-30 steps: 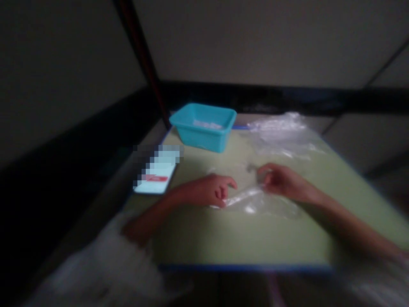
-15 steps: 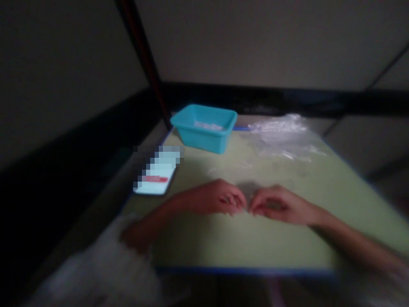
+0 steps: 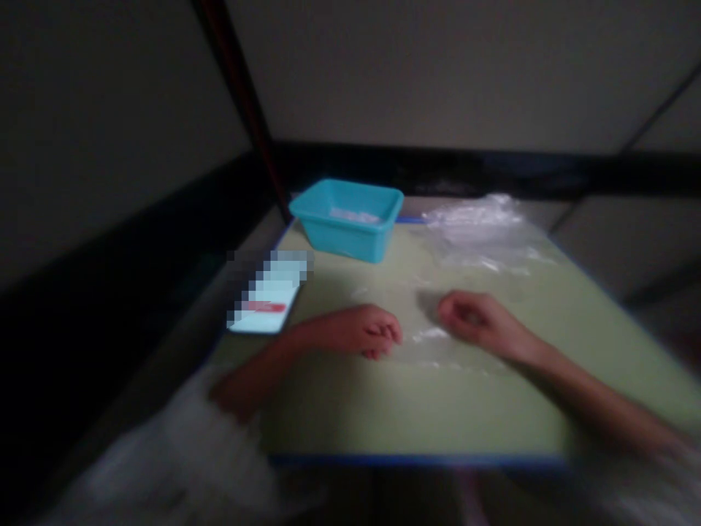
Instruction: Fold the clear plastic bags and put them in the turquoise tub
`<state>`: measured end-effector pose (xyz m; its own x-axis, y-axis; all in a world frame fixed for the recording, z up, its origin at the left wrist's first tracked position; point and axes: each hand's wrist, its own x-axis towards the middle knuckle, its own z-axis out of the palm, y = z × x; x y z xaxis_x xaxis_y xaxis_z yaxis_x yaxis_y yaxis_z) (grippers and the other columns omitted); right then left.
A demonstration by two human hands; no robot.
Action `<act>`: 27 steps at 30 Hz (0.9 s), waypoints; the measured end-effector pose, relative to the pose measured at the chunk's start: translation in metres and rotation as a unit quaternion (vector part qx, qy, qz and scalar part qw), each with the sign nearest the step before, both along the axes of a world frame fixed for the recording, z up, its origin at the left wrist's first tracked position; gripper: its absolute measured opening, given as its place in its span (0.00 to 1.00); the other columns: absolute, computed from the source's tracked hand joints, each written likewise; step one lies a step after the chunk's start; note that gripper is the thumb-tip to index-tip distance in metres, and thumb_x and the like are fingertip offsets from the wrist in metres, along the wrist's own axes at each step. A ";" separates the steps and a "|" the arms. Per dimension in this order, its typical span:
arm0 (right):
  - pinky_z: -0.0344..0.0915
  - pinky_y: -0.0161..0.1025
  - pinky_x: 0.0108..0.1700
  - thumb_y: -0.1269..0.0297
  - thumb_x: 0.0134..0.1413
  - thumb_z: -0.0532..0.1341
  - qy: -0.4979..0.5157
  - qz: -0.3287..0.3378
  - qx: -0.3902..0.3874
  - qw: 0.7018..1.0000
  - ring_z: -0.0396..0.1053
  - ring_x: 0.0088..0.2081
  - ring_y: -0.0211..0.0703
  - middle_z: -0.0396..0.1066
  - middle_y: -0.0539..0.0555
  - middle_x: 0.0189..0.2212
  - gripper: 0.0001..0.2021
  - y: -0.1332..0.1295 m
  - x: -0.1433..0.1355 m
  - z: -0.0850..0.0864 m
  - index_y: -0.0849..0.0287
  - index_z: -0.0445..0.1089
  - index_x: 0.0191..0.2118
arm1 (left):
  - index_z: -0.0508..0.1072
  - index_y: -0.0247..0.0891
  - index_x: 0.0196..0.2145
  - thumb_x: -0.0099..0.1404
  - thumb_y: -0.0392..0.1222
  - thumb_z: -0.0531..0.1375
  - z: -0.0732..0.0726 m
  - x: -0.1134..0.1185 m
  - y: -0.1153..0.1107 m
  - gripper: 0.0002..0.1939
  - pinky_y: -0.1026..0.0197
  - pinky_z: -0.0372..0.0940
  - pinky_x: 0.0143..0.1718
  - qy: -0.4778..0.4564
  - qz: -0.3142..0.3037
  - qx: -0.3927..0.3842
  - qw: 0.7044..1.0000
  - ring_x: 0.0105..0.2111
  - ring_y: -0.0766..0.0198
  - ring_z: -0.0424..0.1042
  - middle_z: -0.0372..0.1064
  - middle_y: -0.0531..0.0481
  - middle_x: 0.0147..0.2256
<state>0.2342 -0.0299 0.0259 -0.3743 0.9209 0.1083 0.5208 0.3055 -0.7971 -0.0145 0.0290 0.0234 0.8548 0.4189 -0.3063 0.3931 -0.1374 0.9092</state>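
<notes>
A thin clear plastic bag [image 3: 430, 347] lies on the table between my two hands, its outline faint apart from a few shiny creases. At its left edge, my left hand [image 3: 373, 332] is closed, with curled fingers that seem to grip the plastic. My right hand [image 3: 471, 319] is curled with thumb and fingertips together, over the right part of the bag. Whatever those fingertips pinch, if anything, is too blurred to make out.
A turquoise plastic basket [image 3: 345, 237] with whitish pieces inside stands at the back left. A heap of clear plastic bags [image 3: 476, 226] lies at the back right. On the left edge rests a lit phone [image 3: 263, 318]. The yellowish table [image 3: 416, 424] has a blue rim.
My hands were almost touching and have moved apart. The right hand went right and slightly away from me; the left shifted a little left. The bag's creases now show between them.
</notes>
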 end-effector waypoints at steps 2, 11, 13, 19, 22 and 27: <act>0.57 0.32 0.25 0.64 0.53 0.58 -0.013 -0.034 0.004 0.999 0.61 0.25 0.36 0.66 0.50 0.25 0.05 0.003 0.004 -0.001 0.60 0.66 0.31 | 0.70 0.32 0.34 0.59 0.37 0.57 0.000 -0.002 0.002 0.06 0.70 0.61 0.24 0.018 0.008 0.002 1.000 0.23 0.70 0.68 0.68 0.52 0.25; 0.57 0.33 0.26 0.63 0.54 0.57 -0.022 -0.035 -0.014 0.999 0.61 0.25 0.36 0.66 0.50 0.25 0.06 0.007 0.008 -0.005 0.60 0.65 0.32 | 0.71 0.32 0.38 0.63 0.38 0.56 0.005 0.006 -0.006 0.09 0.64 0.66 0.34 -0.067 0.018 0.162 0.984 0.31 0.65 0.72 0.73 0.46 0.32; 0.57 0.33 0.25 0.63 0.56 0.56 -0.018 -0.029 -0.017 0.999 0.61 0.25 0.36 0.65 0.50 0.25 0.07 0.007 0.008 -0.005 0.60 0.65 0.32 | 0.72 0.32 0.42 0.65 0.39 0.54 0.007 0.011 -0.013 0.11 0.58 0.63 0.49 -0.139 0.010 0.269 0.953 0.46 0.60 0.70 0.72 0.41 0.44; 0.57 0.34 0.25 0.63 0.57 0.55 0.004 -0.025 -0.036 0.999 0.61 0.24 0.36 0.65 0.50 0.24 0.07 0.010 0.010 -0.009 0.61 0.64 0.31 | 0.55 0.37 0.62 0.68 0.46 0.51 -0.010 0.017 -0.026 0.27 0.51 0.39 0.65 -0.102 -0.159 0.430 0.883 0.65 0.57 0.43 0.48 0.43 0.64; 0.58 0.34 0.27 0.63 0.56 0.56 0.001 -0.019 -0.032 0.999 0.60 0.25 0.37 0.65 0.50 0.24 0.07 0.012 0.011 -0.011 0.61 0.64 0.31 | 0.50 0.38 0.64 0.67 0.53 0.52 -0.019 0.016 -0.026 0.32 0.51 0.36 0.65 -0.086 -0.174 0.448 0.873 0.66 0.56 0.41 0.45 0.44 0.65; 0.60 0.35 0.29 0.63 0.56 0.56 -0.011 -0.010 -0.025 1.000 0.62 0.27 0.37 0.65 0.49 0.25 0.07 0.014 0.015 -0.016 0.60 0.65 0.32 | 0.49 0.36 0.64 0.66 0.58 0.51 -0.026 0.017 -0.031 0.36 0.51 0.35 0.65 -0.078 -0.175 0.468 0.863 0.65 0.55 0.42 0.44 0.42 0.65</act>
